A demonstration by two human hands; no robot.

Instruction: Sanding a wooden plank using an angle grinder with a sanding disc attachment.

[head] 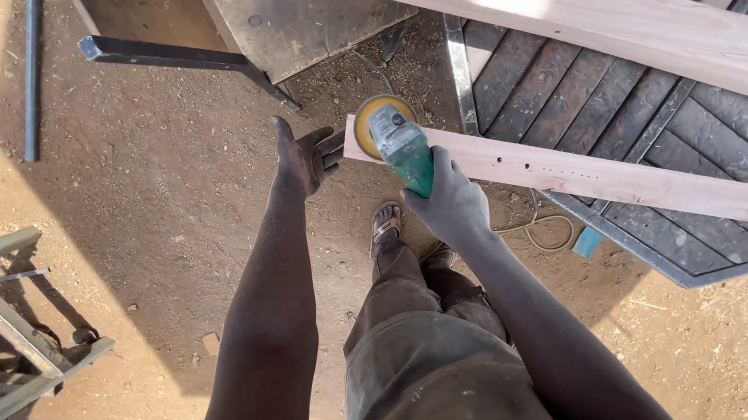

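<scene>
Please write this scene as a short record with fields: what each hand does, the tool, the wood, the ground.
left hand: left hand open, fingers at the end of the long pale wooden plank
right hand: right hand closed on the green angle grinder with yellow disc
tool position: disc at the plank's end
plank support: dark metal gate with slanted slats
second wood: wider pale wooden board above
ground: sandy soil

left hand [306,158] open, fingers spread, right hand [451,198] clenched, both arms outstretched
</scene>
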